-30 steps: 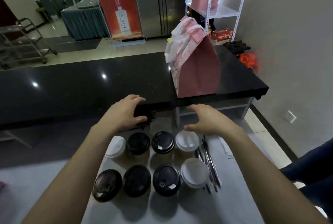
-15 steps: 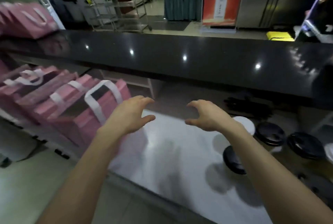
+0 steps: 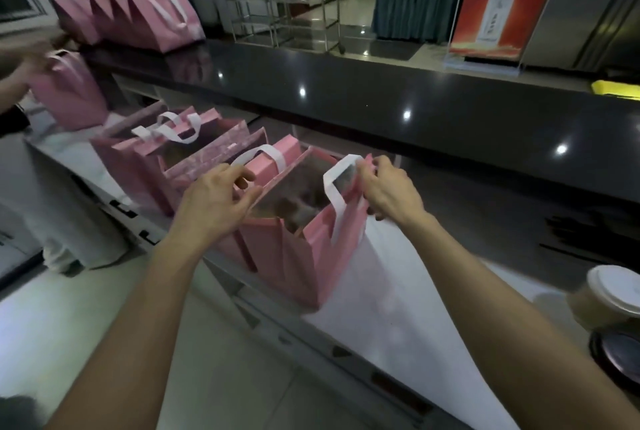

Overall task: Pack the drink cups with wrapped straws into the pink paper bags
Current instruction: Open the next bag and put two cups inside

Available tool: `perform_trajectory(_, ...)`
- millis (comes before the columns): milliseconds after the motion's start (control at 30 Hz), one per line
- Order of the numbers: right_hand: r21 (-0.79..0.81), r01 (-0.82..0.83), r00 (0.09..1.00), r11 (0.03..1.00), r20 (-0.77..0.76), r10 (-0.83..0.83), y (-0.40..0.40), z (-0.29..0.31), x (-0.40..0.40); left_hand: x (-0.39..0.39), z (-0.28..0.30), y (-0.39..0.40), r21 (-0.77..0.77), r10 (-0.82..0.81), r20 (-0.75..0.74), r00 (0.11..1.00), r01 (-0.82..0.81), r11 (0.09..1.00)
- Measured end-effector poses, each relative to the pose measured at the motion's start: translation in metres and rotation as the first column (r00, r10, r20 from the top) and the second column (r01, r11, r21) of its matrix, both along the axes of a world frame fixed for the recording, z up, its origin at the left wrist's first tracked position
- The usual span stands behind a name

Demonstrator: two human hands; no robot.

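Observation:
An open pink paper bag (image 3: 304, 256) with white handles stands at the left end of the white work surface (image 3: 391, 312). My left hand (image 3: 214, 201) pinches its left rim. My right hand (image 3: 388, 187) grips the right rim beside the white handle. The bag's mouth is spread wide between them. More open pink bags (image 3: 166, 156) stand in a row to its left. At the right edge stand a white-lidded drink cup (image 3: 609, 294) and a black-lidded cup (image 3: 620, 350). No straws are clearly visible.
A long black counter (image 3: 415, 107) runs behind the work surface, with a stack of folded pink bags (image 3: 138, 14) at its far left. Another person's hands (image 3: 24, 66) hold a pink bag at the left edge. Dark items (image 3: 588, 239) lie under the counter to the right.
My view swung left from the cups to the row of bags. Both hands, held empty in the air before, now grasp the rims of the nearest pink bag.

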State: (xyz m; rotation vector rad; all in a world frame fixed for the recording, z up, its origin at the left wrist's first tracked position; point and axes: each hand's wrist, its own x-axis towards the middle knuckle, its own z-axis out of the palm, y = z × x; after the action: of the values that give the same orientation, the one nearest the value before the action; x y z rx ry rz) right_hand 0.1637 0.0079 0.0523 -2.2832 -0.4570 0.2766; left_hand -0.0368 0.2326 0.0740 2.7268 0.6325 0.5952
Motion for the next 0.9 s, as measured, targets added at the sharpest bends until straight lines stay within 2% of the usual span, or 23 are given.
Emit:
perform_trajectory(33,0.018,0.036,0.999,0.999,0.010,-0.036,0.002,0.005,-0.008,-0.001,-0.003,0.004,-0.014,-0.010,-0.002,1.000,0.010,1.000)
perform_trajectory(100,-0.004,0.080,0.988,0.997,0.133,-0.079,0.005,0.009,-0.025,-0.001,-0.007,0.007,-0.040,-0.035,-0.010,0.999,0.034,0.999)
perform_trajectory(167,-0.159,0.054,0.975,0.986,0.224,-0.017,0.010,0.007,-0.041,0.003,-0.009,0.008,-0.047,-0.055,-0.026,0.998,0.053,0.997)
perform_trajectory(233,-0.300,-0.013,0.985,0.954,0.162,0.064,0.016,0.003,-0.053,0.009,-0.010,0.009,-0.041,-0.073,-0.036,0.997,0.071,0.997)
perform_trajectory(333,-0.242,-0.084,0.995,0.967,0.034,0.095,0.021,0.005,-0.052,0.016,-0.010,0.011,-0.050,-0.084,-0.040,0.996,0.082,0.995)
perform_trajectory(467,-0.275,-0.007,0.991,0.961,0.125,0.043,0.007,0.017,-0.032,0.023,-0.011,0.011,-0.089,-0.103,-0.038,0.994,0.099,0.991)
perform_trajectory(733,-0.364,0.185,0.967,0.913,0.234,-0.102,-0.108,0.034,0.023,0.073,-0.010,-0.032,-0.091,-0.336,0.067,0.939,0.341,0.936)
perform_trajectory(900,-0.411,0.235,0.951,0.881,0.284,-0.122,-0.187,0.034,0.055,0.119,-0.014,-0.082,-0.105,-0.479,0.009,0.878,0.477,0.872)
